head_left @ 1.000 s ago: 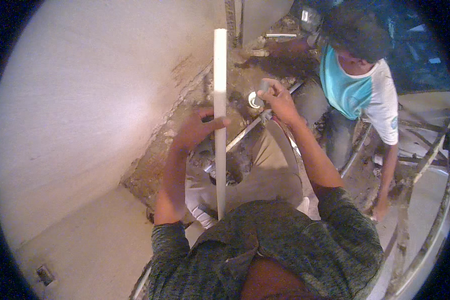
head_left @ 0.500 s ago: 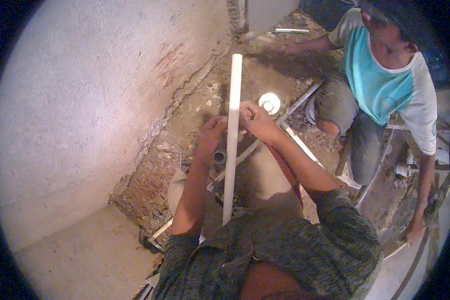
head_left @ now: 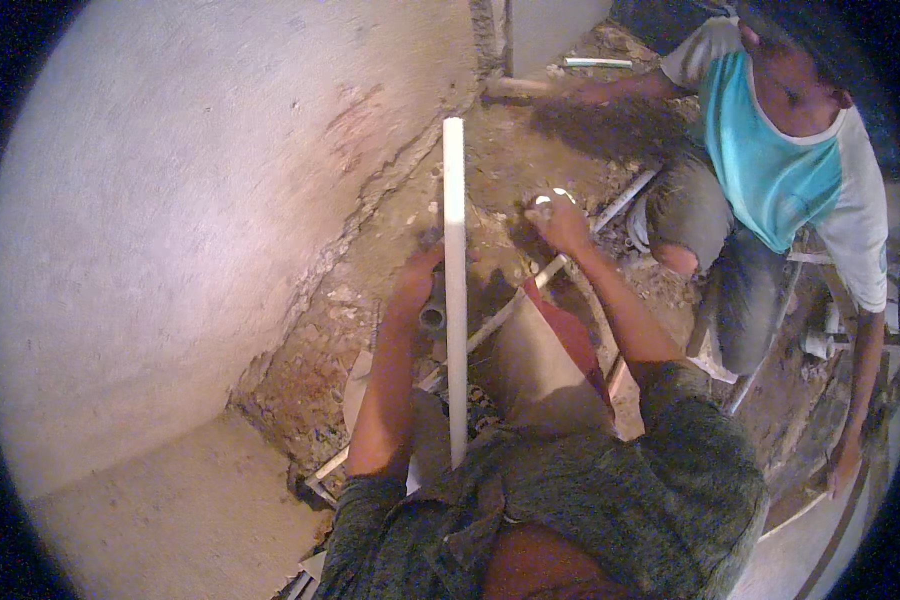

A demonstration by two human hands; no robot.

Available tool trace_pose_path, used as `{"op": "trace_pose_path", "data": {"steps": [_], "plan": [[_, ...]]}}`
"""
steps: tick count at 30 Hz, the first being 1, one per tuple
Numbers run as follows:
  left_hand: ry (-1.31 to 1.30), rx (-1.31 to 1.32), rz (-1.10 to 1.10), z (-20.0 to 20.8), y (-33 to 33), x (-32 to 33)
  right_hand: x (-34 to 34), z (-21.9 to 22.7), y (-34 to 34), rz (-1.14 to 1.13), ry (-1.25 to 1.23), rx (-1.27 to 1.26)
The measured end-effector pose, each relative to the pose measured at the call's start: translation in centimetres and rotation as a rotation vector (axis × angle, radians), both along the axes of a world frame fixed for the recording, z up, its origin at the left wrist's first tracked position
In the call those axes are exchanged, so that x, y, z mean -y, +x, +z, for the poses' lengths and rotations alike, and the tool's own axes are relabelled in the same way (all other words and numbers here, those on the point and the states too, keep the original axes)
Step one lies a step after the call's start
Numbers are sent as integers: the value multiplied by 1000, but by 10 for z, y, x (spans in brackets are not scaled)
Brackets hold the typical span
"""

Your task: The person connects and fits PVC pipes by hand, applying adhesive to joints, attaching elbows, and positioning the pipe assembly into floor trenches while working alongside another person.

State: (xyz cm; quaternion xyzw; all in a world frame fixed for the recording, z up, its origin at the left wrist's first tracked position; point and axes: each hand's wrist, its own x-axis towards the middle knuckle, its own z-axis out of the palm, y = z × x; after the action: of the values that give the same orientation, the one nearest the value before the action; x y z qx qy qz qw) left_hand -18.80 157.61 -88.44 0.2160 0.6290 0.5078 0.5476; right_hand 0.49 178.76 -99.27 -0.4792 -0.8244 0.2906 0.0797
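Note:
A long white plastic pipe (head_left: 455, 280) stands upright in front of me. My left hand (head_left: 417, 278) grips it at mid-height, just above a short dark pipe stub (head_left: 432, 315). Off to the right of the pipe, my right hand (head_left: 562, 222) is closed on a small white piece (head_left: 542, 201) that I cannot make out. Both forearms reach forward from my grey-green shirt at the bottom.
A pale plastered wall (head_left: 190, 200) fills the left side, with broken rubble and dirt (head_left: 360, 300) at its foot. Thin white pipes (head_left: 515, 300) lie on the ground. A person in a turquoise-and-white shirt (head_left: 780, 170) crouches at the right, one arm reaching toward the wall corner.
My right hand let go of the upright pipe and moved right, now closed on a small white piece. The left hand keeps hold of the pipe. The view shifted slightly.

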Motion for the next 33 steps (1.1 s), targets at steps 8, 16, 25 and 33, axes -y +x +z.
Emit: {"op": "trace_pose_path", "data": {"steps": [8,16,25,33], "plan": [[67,378,96,20,-10,22,-15,-76,6,34,154,280],[124,128,81,29,-4,25,-18,-74,6,44,269,252],[121,115,71,28,-4,20,-7,-33,21,-173,314,27],[185,152,43,21,-4,16,-19,16,43,-396,116,-323]]}}
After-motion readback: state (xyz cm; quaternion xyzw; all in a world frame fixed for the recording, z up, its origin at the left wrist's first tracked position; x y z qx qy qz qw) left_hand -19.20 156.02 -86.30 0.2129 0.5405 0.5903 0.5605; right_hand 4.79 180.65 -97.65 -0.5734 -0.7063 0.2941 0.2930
